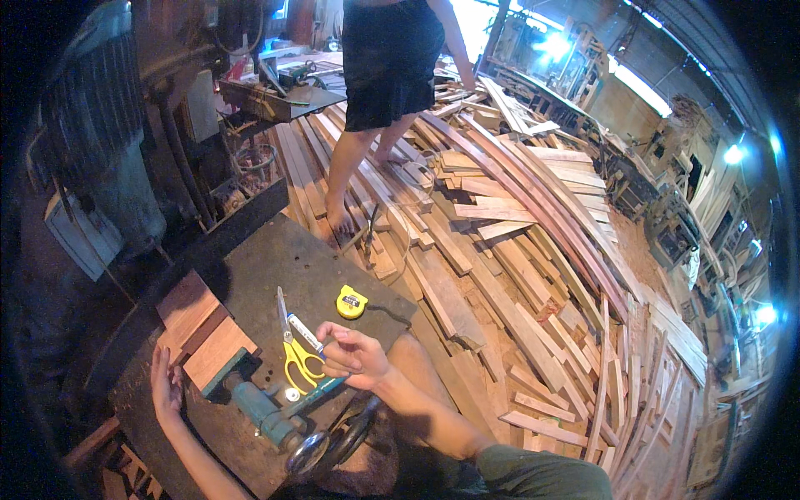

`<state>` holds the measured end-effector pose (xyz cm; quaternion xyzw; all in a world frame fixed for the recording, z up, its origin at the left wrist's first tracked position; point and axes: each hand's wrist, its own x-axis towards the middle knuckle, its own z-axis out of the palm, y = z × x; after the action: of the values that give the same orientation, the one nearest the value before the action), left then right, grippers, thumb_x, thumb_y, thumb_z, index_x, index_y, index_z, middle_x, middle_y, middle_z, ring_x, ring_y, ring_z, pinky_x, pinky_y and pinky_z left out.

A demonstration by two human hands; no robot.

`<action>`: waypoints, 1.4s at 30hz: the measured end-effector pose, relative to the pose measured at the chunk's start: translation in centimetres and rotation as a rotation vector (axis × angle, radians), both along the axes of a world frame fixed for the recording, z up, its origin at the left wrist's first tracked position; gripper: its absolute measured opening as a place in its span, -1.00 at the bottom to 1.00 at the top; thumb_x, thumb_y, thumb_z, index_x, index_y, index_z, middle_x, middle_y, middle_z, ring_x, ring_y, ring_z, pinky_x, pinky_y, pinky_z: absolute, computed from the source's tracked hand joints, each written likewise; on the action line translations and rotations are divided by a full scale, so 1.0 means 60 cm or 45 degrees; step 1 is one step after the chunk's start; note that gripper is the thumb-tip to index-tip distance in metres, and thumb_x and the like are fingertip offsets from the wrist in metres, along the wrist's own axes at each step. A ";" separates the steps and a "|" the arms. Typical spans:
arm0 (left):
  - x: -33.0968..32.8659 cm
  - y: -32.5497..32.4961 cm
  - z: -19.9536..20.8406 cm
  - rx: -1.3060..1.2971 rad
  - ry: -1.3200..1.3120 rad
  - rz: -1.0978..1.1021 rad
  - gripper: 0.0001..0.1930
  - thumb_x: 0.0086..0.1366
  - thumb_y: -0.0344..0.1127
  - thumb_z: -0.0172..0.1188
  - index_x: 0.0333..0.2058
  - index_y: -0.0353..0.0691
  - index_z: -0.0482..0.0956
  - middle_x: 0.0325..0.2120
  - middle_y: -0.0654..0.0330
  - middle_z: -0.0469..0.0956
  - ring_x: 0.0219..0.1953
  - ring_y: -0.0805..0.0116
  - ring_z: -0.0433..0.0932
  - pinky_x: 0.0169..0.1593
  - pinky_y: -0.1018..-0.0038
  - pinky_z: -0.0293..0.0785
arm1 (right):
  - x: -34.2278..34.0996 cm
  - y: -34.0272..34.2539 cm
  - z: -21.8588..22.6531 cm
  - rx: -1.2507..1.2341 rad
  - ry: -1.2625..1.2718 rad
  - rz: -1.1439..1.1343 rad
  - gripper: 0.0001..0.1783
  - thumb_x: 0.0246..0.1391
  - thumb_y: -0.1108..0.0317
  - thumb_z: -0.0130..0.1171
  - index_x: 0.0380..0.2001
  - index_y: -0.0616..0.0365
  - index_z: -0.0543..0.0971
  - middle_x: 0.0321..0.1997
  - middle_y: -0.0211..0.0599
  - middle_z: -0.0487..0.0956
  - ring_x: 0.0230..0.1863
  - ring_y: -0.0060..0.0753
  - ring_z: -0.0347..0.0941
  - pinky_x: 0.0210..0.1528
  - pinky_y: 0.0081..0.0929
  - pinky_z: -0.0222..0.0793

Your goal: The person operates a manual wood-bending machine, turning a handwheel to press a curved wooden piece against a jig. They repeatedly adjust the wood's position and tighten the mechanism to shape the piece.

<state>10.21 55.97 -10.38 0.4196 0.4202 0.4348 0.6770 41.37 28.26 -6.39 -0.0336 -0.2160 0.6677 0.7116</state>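
Note:
My left hand (pixel 167 385) is open, its fingers stretched out beside the near edge of two reddish-brown wooden boards (pixel 219 352). These boards rest on the dark metal table at the end of a teal machine vise or clamp (pixel 260 410). My right hand (pixel 354 358) is raised over the table, fingers curled in; anything inside them is hidden. Just left of it lie yellow-handled scissors (pixel 300 367) and a white-and-blue marker-like stick (pixel 305 332). A yellow tape measure (pixel 351 302) with a dark strap sits beyond my right hand. A dark round handwheel (pixel 308 454) is nearest my body.
Another person in dark shorts (pixel 387 71) stands among long planks beyond the table (pixel 258 258). Heaps of loose boards (pixel 500 275) cover the floor to the right. A large grey machine (pixel 100 125) stands at the left. A metal tray with tools (pixel 287 100) is farther back.

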 end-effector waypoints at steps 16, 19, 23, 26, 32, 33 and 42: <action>-0.015 0.012 -0.022 0.103 0.035 -0.066 -0.46 0.33 -0.14 0.16 0.21 -0.11 0.25 -0.23 0.32 0.52 -0.49 0.68 0.37 -0.52 0.73 0.20 | -0.002 0.002 0.002 0.020 -0.004 -0.005 -0.73 0.27 0.24 -0.16 -0.11 0.19 0.38 -0.79 -0.57 0.18 -0.77 -0.69 0.00 -0.56 -0.64 0.05; 0.004 -0.006 -0.015 0.109 0.036 -0.009 -0.44 0.33 -0.14 0.15 0.23 -0.12 0.21 -0.19 0.28 0.52 -0.48 0.67 0.38 -0.52 0.74 0.19 | 0.001 -0.003 0.005 0.016 -0.018 -0.016 -0.73 0.27 0.24 -0.16 -0.12 0.19 0.39 -0.79 -0.57 0.18 -0.77 -0.69 0.01 -0.56 -0.64 0.05; 0.017 -0.024 0.015 0.142 0.022 -0.051 -0.41 0.33 -0.15 0.16 0.26 -0.15 0.17 -0.16 0.20 0.51 -0.51 0.67 0.34 -0.55 0.75 0.17 | 0.001 -0.002 0.001 -0.004 -0.007 -0.018 -0.73 0.27 0.24 -0.16 -0.13 0.19 0.40 -0.80 -0.57 0.17 -0.77 -0.69 0.00 -0.56 -0.64 0.06; 0.020 -0.021 0.007 0.150 0.016 0.035 -0.40 0.32 -0.17 0.17 0.26 -0.16 0.16 -0.15 0.14 0.50 -0.55 0.66 0.28 -0.56 0.74 0.16 | 0.001 0.000 -0.001 0.015 -0.015 -0.012 -0.72 0.28 0.24 -0.17 -0.12 0.18 0.40 -0.79 -0.57 0.17 -0.77 -0.69 0.00 -0.56 -0.64 0.06; 0.016 -0.018 0.011 0.106 0.048 -0.001 -0.39 0.32 -0.18 0.18 0.26 -0.17 0.16 -0.17 0.21 0.49 -0.55 0.67 0.28 -0.55 0.75 0.18 | 0.002 -0.001 0.000 0.010 0.001 -0.001 -0.73 0.28 0.25 -0.17 -0.11 0.19 0.40 -0.79 -0.57 0.18 -0.77 -0.69 0.01 -0.56 -0.64 0.06; 0.017 -0.019 0.013 0.102 0.047 0.001 -0.39 0.32 -0.18 0.18 0.26 -0.17 0.16 -0.18 0.24 0.49 -0.55 0.67 0.28 -0.55 0.75 0.18 | 0.002 -0.001 0.000 0.009 0.006 0.004 -0.73 0.28 0.25 -0.17 -0.11 0.19 0.40 -0.79 -0.57 0.18 -0.77 -0.69 0.02 -0.56 -0.64 0.07; -0.014 0.008 -0.011 0.167 -0.026 -0.263 -0.51 0.33 -0.16 0.15 0.18 -0.11 0.30 -0.13 0.34 0.49 -0.33 0.61 0.48 -0.47 0.77 0.23 | 0.000 0.001 -0.005 0.014 0.001 0.000 -0.73 0.28 0.24 -0.16 -0.12 0.19 0.39 -0.79 -0.57 0.19 -0.77 -0.70 0.01 -0.55 -0.64 0.06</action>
<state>9.38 56.47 -11.04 0.4998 0.3384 0.3936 0.6934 41.38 28.30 -6.71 -0.0293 -0.2193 0.6666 0.7118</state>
